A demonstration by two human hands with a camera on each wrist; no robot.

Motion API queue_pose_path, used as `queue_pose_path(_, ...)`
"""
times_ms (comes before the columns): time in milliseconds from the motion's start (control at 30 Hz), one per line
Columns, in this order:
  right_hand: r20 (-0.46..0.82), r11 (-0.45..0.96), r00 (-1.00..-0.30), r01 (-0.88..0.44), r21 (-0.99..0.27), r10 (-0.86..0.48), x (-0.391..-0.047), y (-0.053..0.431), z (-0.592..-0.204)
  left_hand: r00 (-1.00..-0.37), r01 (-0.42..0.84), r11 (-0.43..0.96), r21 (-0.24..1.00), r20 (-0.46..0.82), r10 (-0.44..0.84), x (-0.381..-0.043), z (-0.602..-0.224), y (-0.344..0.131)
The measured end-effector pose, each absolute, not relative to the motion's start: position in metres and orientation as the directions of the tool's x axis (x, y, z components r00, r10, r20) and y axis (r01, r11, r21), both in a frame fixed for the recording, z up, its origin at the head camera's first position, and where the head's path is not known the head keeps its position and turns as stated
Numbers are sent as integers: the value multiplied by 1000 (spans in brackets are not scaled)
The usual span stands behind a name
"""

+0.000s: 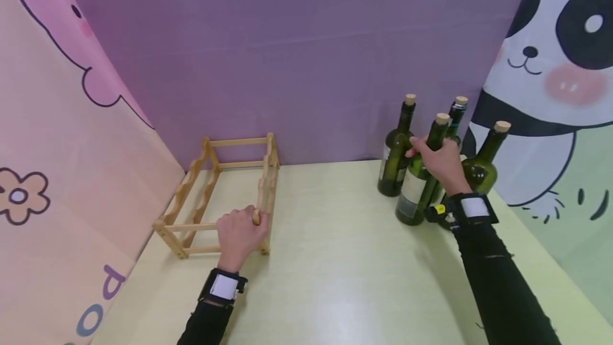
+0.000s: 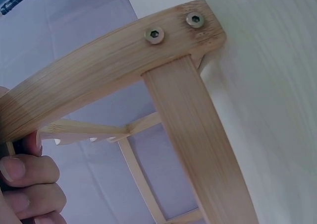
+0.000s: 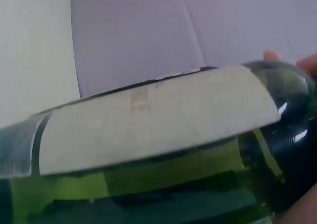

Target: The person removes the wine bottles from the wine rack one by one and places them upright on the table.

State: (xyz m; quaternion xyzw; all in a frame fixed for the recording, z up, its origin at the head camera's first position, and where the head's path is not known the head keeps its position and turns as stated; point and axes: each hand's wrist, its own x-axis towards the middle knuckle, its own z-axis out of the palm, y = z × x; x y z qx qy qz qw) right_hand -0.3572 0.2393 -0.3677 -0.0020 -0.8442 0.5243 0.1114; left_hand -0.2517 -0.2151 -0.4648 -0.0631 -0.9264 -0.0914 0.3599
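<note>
My left hand (image 1: 239, 233) grips the near right corner of a light wooden wine rack (image 1: 191, 227), which stands on the table at the left. Its curled fingers (image 2: 34, 169) show beside the rack's end rail (image 2: 99, 60) in the left wrist view. At the right, my right hand (image 1: 445, 165) holds a green wine bottle (image 1: 413, 191) round the neck and shoulder. That bottle is corked, leans slightly and bears a pale label (image 3: 158, 120), large in the right wrist view. The hand and wrist partly hide the bottles behind.
Around the held bottle stand more corked wine bottles: one at its left (image 1: 392, 161), one behind (image 1: 457, 116) and one at its right (image 1: 481, 172). A purple cloth (image 1: 306, 68) backs the pale table (image 1: 325, 260). Printed panels flank both sides.
</note>
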Motion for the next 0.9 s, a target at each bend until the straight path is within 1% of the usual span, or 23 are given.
queue_pose_path(200,234,443,-971,-185,-877,57,-356,246,-371,-731,179,976,123,681,49,-250,-466,-213)
queue_pose_path(333,282,457,-958,-231,-859,46,-350,251,-368,-740,180,976,123,671,53,-251,-465,-211)
queue_pose_path(533,254,517,-966,-191,-835,53,-333,255,-360,-769,176,973,146,637,44,-255,-459,-209)
queue_pose_path(633,272,533,-961,-208,-820,44,-323,255,-359,-788,176,971,164,614,39,-254,-457,-209)
queue_pose_path(733,326,530,-945,-265,-805,22,-314,255,-360,-800,184,962,202,599,27,-251,-455,-210)
queue_pose_path(867,390,544,-921,-322,-775,11,-302,254,-362,-814,209,936,284,581,6,-243,-450,-209)
queue_pose_path(900,403,552,-915,-330,-766,11,-298,253,-363,-830,210,928,307,558,3,-241,-449,-208)
